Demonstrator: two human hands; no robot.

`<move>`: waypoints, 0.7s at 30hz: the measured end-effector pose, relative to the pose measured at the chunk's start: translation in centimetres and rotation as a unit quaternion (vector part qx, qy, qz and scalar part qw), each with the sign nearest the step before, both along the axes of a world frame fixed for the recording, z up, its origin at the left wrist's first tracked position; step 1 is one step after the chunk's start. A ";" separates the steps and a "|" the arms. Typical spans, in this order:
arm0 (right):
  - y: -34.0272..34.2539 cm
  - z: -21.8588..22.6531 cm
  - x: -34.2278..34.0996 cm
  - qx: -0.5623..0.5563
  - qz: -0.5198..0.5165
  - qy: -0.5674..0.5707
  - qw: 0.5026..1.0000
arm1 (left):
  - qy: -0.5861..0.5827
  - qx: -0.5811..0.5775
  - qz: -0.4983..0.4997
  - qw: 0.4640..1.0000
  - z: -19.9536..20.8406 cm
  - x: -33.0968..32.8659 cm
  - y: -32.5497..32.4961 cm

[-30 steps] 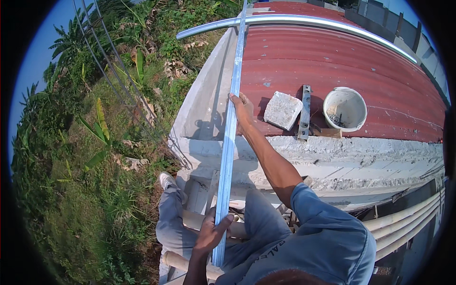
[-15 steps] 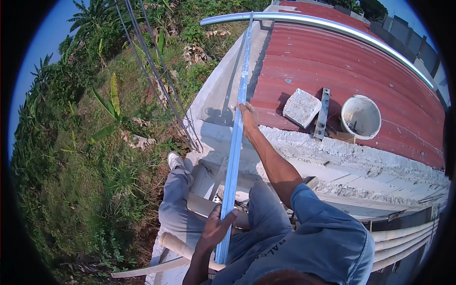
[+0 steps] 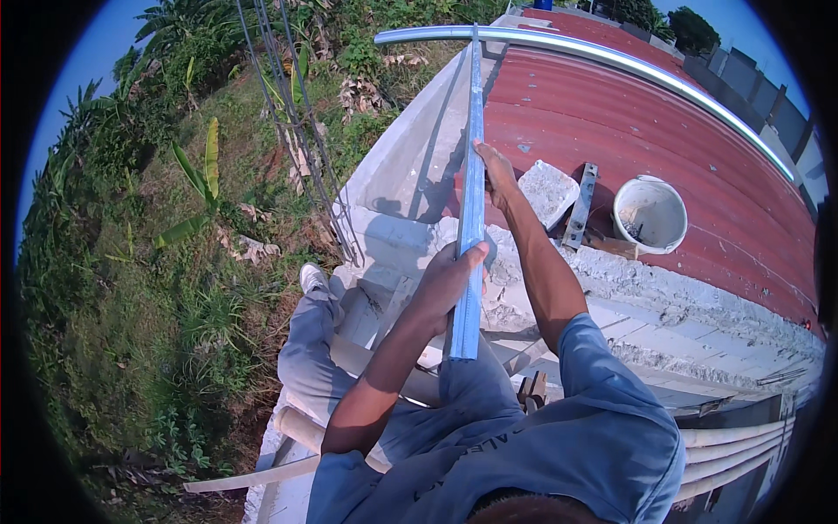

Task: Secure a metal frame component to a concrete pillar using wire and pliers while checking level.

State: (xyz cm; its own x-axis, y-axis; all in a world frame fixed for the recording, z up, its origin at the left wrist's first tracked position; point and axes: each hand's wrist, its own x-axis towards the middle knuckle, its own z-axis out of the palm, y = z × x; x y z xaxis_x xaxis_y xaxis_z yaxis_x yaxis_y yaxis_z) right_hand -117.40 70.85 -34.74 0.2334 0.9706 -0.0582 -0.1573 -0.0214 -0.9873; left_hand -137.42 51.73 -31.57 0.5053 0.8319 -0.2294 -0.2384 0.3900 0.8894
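One long, straight, bluish-silver metal channel [image 3: 472,205], held lengthwise before the person, running from above the lap to the far edge of the roof. Left hand [image 3: 449,281]: fingers wrapped around the channel near its close end, thumb laid along the top. Right hand [image 3: 497,173]: fingers clasping the same channel farther up, arm extended. The close end projects past the left hand, over the grey trousers [image 3: 476,375]; contact with the leg cannot be told. The far end overlaps, in view, one long, curved-looking, shiny silver metal strip [image 3: 559,40] lying crosswise over the roof; whether the two touch cannot be told. One red corrugated roof [image 3: 602,122], spreading to the right of the channel, bordered on the near side by a rough, whitish concrete ledge [image 3: 663,293] and on the left by a smooth, pale grey concrete wall [image 3: 397,140]. At the roof's near edge, just right of the right hand, in a row: one whitish, blocky concrete lump [image 3: 548,192]; one flat, grey, perforated metal bar [image 3: 581,205]; one round, white plastic bucket [image 3: 668,218], small dark pieces inside. Left of the wall: several thin, dark steel rods [image 3: 286,113], upright, well apart from the channel; beyond them, open air above green, weedy ground [image 3: 157,341].
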 end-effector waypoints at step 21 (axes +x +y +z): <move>-11.8 10.4 0.8 0.289 0.087 0.216 0.928 | -0.295 0.097 -0.035 0.950 13.6 10.0 3.4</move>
State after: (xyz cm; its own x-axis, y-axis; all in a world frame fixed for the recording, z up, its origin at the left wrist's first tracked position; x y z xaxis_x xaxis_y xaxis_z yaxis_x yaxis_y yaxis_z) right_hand -116.61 59.08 -24.29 0.1454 0.8896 0.4331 -0.5855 0.4302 -0.6871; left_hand -127.45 55.13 -17.99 0.5544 0.7887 0.2657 -0.6968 0.2652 0.6664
